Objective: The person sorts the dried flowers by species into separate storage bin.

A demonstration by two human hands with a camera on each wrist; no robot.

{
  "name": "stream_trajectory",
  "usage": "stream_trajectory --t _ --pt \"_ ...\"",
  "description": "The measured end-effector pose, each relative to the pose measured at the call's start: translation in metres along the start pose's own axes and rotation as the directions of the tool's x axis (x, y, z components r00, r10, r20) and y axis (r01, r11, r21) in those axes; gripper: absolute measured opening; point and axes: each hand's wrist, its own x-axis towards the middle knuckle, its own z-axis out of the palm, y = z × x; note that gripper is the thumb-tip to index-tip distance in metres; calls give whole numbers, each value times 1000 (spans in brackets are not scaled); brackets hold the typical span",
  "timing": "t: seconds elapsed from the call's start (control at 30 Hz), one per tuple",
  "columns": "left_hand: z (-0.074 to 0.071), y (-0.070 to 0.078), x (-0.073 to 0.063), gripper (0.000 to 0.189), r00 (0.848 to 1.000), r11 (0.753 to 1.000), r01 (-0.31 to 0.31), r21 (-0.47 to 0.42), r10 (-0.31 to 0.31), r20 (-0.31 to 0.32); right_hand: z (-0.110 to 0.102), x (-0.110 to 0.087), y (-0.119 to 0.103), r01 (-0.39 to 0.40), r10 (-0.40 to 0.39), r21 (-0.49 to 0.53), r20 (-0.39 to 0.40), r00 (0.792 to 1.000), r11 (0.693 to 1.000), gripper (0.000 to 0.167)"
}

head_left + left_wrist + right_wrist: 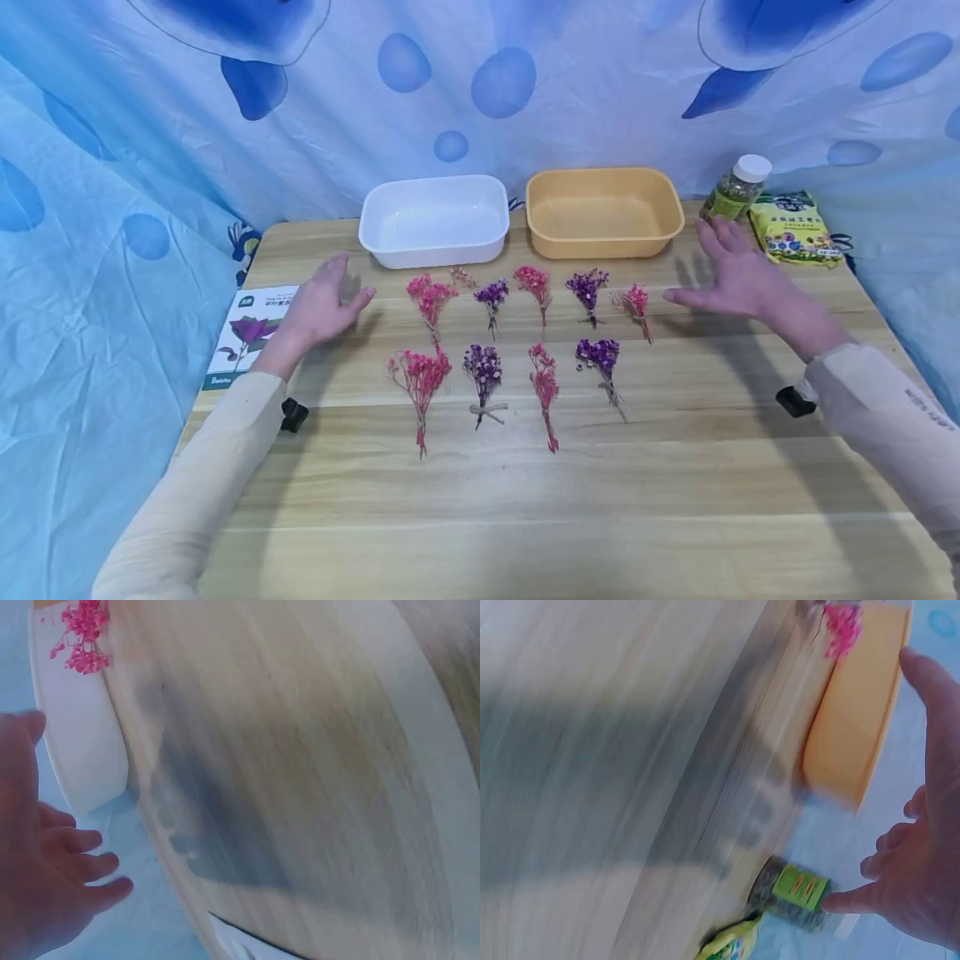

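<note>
My left hand point(321, 302) is held over the left side of the wooden table, thumb and fingers spread and holding nothing. A booklet with a purple flower picture point(243, 333) lies beside it, partly hidden by the wrist. On the other side my right hand point(738, 275) hovers with its thumb stretched inward, nothing in its grasp. Its fingers overlap a white-capped jar point(729, 196) in the head view. Between the hands lie two rows of small dried flower bunches, some pink point(423, 375), others purple point(483, 371). One purple bunch has a twine bow point(489, 409).
A white plastic basin point(435, 250) and a yellow-orange basin point(603, 247) stand side by side at the table's back edge. A yellow printed packet point(793, 229) lies at the back right, next to the jar. Blue patterned curtains point(450, 92) hang behind and at the sides.
</note>
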Motion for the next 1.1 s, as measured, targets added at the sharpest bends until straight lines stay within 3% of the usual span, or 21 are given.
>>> stream_trajectory --t 0.1,0.17,0.27,0.33,0.43,0.5,0.57,0.67,0.83,1.1 --pt "-2 0 7 67 992 994 14 -110 -28 -123 0 0 -9 40 -38 30 -41 998 999 117" --pt "-4 0 15 51 976 983 14 -183 -53 -211 1 0 -18 80 -77 44 -69 995 996 115" --pt "-8 0 30 37 958 959 4 -284 -85 -273 4 1 -36 164 -158 51 -118 980 985 105" --pt "-12 1 40 43 968 936 24 -352 -110 -226 8 2 -49 220 -210 49 -157 965 974 95" --pt "-12 -1 55 69 990 906 85 -415 -123 -66 14 5 -71 305 -286 66 -207 936 950 79" --pt "-11 -3 64 88 993 900 119 -419 -115 33 17 6 -87 361 -334 94 -226 915 928 70" --pt "-8 -7 71 100 992 903 122 -412 -97 81 20 9 -103 414 -380 125 -227 897 902 66" --pt "-7 -11 79 105 994 906 98 -412 -72 79 25 15 -126 464 -433 159 -197 880 871 64" --pt "-9 -18 84 107 996 898 72 -435 -42 79 30 29 -162 485 -475 254 -103 874 837 65" --pt "-14 -14 94 115 996 925 26 -379 6 84 32 46 -208 400 -458 484 1 889 779 59"
